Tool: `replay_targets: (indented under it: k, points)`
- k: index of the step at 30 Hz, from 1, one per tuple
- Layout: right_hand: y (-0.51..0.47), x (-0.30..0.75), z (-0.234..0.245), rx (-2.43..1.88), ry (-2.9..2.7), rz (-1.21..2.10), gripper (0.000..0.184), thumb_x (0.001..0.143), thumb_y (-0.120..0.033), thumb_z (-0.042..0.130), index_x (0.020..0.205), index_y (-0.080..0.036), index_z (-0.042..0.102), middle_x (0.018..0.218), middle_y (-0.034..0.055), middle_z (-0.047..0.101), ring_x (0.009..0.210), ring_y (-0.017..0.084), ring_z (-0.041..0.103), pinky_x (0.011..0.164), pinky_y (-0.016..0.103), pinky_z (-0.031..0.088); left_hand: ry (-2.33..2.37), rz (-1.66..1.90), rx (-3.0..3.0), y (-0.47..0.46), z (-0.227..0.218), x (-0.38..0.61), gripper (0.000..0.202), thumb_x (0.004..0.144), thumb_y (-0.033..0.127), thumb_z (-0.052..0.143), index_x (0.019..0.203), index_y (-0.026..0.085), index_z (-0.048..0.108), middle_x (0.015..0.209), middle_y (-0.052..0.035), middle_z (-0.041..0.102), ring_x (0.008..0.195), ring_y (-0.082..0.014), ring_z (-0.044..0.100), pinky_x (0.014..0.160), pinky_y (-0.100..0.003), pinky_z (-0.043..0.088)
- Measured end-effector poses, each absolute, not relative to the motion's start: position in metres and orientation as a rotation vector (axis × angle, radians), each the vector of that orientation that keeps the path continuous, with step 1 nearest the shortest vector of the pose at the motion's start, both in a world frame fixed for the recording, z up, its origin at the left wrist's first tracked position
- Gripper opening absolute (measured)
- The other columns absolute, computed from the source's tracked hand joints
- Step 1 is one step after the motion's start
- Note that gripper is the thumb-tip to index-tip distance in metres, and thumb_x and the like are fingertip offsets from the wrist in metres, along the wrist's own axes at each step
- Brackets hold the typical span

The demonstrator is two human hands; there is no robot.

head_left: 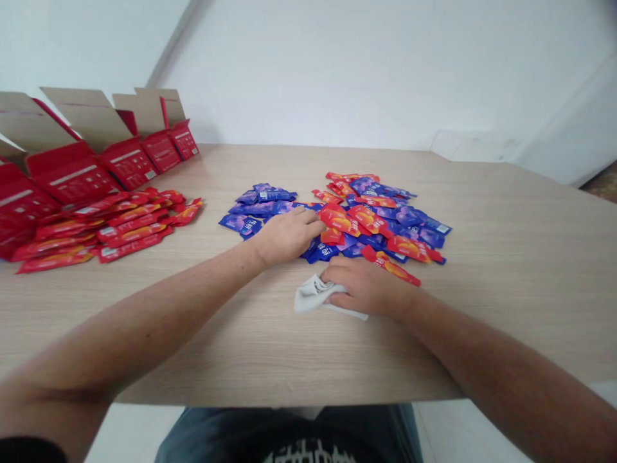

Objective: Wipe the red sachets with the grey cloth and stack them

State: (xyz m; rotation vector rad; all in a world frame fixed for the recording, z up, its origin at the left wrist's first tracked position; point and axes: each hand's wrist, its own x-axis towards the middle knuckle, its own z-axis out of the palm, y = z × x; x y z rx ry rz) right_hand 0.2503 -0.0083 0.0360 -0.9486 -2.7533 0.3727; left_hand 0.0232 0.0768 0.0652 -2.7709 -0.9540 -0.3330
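A heap of blue and red sachets (380,222) lies in the middle of the wooden table (506,276). My left hand (285,235) rests on the heap's left edge, fingers closed over a red sachet (337,220) and touching blue ones. A small group of blue sachets (258,206) lies just left of it. My right hand (364,288) lies on the table in front of the heap, fingers curled round a white crumpled cloth or wrapper (311,296).
A row of red sachets (101,228) lies at the left of the table. Behind it stand several open red cardboard boxes (72,173) with raised flaps. A white wall runs behind the table. My lap shows below the near table edge.
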Motion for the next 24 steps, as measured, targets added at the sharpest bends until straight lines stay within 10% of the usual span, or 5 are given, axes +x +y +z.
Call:
replay_targets:
  k: [16, 24]
  points:
    - [-0.004, 0.247, 0.036, -0.878, -2.744, 0.351, 0.022, 0.098, -0.030, 0.071, 0.117, -0.018, 0.071, 0.112, 0.0088, 0.070, 0.099, 0.023, 0.068, 0.082, 0.034, 0.051, -2.120, -0.583, -2.601, 0.126, 0.050, 0.087, 0.047, 0.078, 0.029, 0.078, 0.122, 0.015, 0.067, 0.101, -0.0119, 0.077, 0.092, -0.0271, 0.073, 0.078, -0.032, 0.054]
    - [-0.004, 0.248, 0.037, -0.853, -2.727, 0.388, 0.023, 0.099, -0.030, 0.071, 0.117, -0.017, 0.071, 0.115, 0.0108, 0.071, 0.103, 0.025, 0.069, 0.085, 0.035, 0.052, -2.401, -0.849, -2.765, 0.122, 0.061, 0.055, 0.017, 0.079, 0.028, 0.077, 0.093, 0.019, 0.077, 0.056, 0.0031, 0.056, 0.044, -0.0126, 0.047, 0.047, -0.026, 0.035]
